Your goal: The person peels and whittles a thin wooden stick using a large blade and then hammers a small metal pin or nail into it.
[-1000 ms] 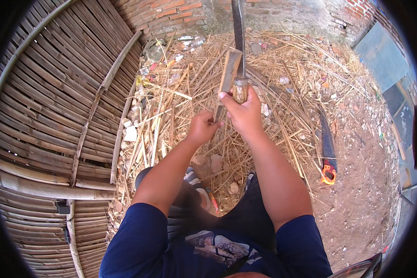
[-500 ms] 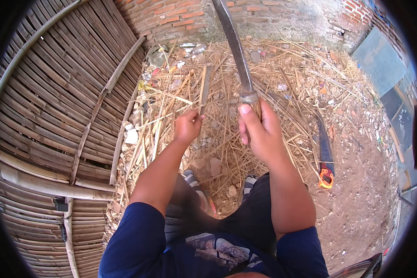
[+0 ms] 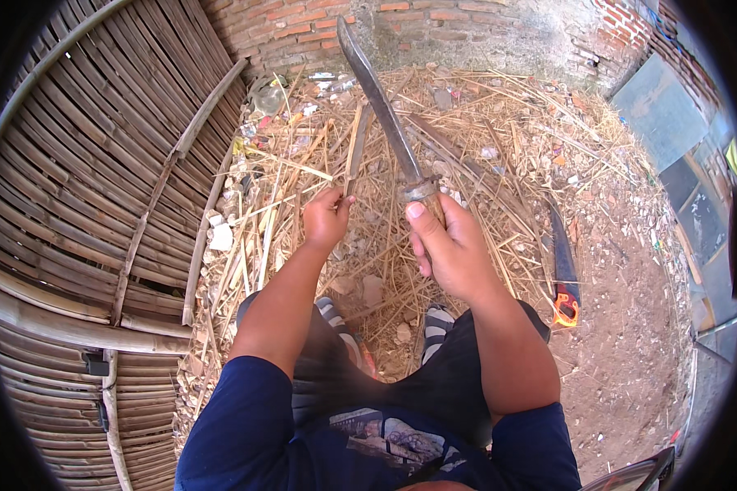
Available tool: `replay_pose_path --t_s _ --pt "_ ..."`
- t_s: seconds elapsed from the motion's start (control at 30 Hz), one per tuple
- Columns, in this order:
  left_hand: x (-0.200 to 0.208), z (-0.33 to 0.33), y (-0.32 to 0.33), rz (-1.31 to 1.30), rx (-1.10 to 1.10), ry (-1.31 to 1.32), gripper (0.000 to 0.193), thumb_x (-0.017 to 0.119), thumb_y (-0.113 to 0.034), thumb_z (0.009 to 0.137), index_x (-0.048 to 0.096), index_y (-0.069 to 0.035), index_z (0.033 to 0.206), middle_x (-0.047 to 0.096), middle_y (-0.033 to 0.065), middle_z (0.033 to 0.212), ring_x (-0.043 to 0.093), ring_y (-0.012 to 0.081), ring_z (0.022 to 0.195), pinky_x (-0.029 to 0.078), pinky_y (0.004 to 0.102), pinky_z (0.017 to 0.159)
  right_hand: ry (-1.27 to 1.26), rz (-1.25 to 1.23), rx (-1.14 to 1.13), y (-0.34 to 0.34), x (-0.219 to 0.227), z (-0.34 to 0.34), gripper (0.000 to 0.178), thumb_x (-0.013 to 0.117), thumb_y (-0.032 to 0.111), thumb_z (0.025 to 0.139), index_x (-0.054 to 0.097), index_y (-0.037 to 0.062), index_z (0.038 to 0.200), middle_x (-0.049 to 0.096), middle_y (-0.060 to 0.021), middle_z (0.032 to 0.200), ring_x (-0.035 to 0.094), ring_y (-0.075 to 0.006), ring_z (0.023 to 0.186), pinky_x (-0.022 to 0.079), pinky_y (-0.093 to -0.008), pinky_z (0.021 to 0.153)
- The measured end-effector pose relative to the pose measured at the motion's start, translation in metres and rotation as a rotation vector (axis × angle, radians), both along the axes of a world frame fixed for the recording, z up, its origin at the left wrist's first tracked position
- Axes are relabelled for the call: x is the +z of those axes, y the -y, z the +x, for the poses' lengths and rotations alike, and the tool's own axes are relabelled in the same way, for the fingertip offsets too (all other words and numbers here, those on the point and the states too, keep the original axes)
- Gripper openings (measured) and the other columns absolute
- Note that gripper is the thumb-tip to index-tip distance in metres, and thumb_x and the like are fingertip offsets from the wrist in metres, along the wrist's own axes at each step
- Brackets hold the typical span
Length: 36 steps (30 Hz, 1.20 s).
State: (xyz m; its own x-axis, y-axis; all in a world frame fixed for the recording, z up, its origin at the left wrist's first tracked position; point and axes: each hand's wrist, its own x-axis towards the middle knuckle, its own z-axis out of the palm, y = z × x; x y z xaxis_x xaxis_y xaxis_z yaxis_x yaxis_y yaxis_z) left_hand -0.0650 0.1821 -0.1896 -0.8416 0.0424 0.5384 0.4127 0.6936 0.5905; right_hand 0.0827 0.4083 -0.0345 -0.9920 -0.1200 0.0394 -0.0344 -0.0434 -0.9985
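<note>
The right hand [image 3: 449,245] has its fingers wrapped round the handle of a long, curved, dark steel machete [image 3: 384,105], whose blade has swung from twelve towards eleven o'clock. The left hand [image 3: 326,219], drawn apart from it, pinches the lower end of a flat, grey-brown strip [image 3: 356,147] pointing to twelve, likely giving the blade working room.

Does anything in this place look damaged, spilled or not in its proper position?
Yes, mainly the ground: split strips lie scattered in many directions, mixed with litter. At the right, a handsaw lies directly on the ground, an odd place for a tool. The knife in the right hand shows no clear damage.
</note>
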Motion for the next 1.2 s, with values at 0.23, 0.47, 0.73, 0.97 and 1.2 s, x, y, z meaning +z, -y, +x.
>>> replay_pose_path --t_s 0.23,0.47,0.73,0.97,1.2 --pt "0.005 0.007 -0.006 0.062 -0.046 -0.038 0.02 0.076 -0.014 0.085 0.071 -0.002 0.099 0.067 0.0139 0.083 0.065 0.0283 0.069 0.051 0.0357 0.062 0.002 0.025 -0.028 0.01 0.006 0.005 0.042 0.058 0.042 0.1 0.058 0.0014 0.109 0.054 -0.0009 0.068 0.051 -0.0071 0.053 0.044 -0.0258 0.048" --pt "-0.001 0.003 -0.001 0.017 -0.02 -0.005 0.019 0.075 -0.018 0.086 0.071 -0.002 0.096 0.066 0.0141 0.08 0.065 0.0289 0.068 0.051 0.0381 0.063 0.004 0.03 -0.034 0.015 0.006 0.001 0.04 0.058 0.041 0.101 0.057 0.0013 0.11 0.053 0.0001 0.067 0.049 -0.0068 0.052 0.043 -0.0249 0.048" --pt "0.031 0.025 0.016 0.386 0.12 0.211 0.031 0.07 -0.022 0.091 0.061 0.002 0.109 0.067 0.0091 0.094 0.064 0.0202 0.081 0.051 0.033 0.071 0.033 -0.064 -0.014 0.037 0.008 -0.002 0.036 0.058 0.036 0.101 0.056 0.0012 0.107 0.052 0.0009 0.065 0.048 -0.0066 0.051 0.042 -0.0254 0.046" --pt "0.141 0.125 -0.011 0.771 -0.366 0.536 0.052 0.048 -0.052 0.103 0.062 -0.003 0.109 0.066 0.006 0.1 0.063 0.014 0.084 0.049 0.0285 0.074 -0.046 -0.084 0.021 0.062 0.006 0.004 0.036 0.058 0.036 0.101 0.059 -0.0006 0.103 0.058 -0.0021 0.068 0.052 -0.0089 0.055 0.043 -0.0269 0.049" --pt "0.165 0.12 0.019 0.796 -0.111 0.187 0.042 0.049 -0.048 0.103 0.057 -0.007 0.097 0.056 0.0002 0.083 0.054 0.0095 0.069 0.046 0.0264 0.063 -0.15 0.145 -0.044 0.075 -0.007 0.004 0.043 0.06 0.04 0.098 0.059 -0.0022 0.1 0.06 -0.0086 0.069 0.057 -0.017 0.062 0.045 -0.0369 0.06"
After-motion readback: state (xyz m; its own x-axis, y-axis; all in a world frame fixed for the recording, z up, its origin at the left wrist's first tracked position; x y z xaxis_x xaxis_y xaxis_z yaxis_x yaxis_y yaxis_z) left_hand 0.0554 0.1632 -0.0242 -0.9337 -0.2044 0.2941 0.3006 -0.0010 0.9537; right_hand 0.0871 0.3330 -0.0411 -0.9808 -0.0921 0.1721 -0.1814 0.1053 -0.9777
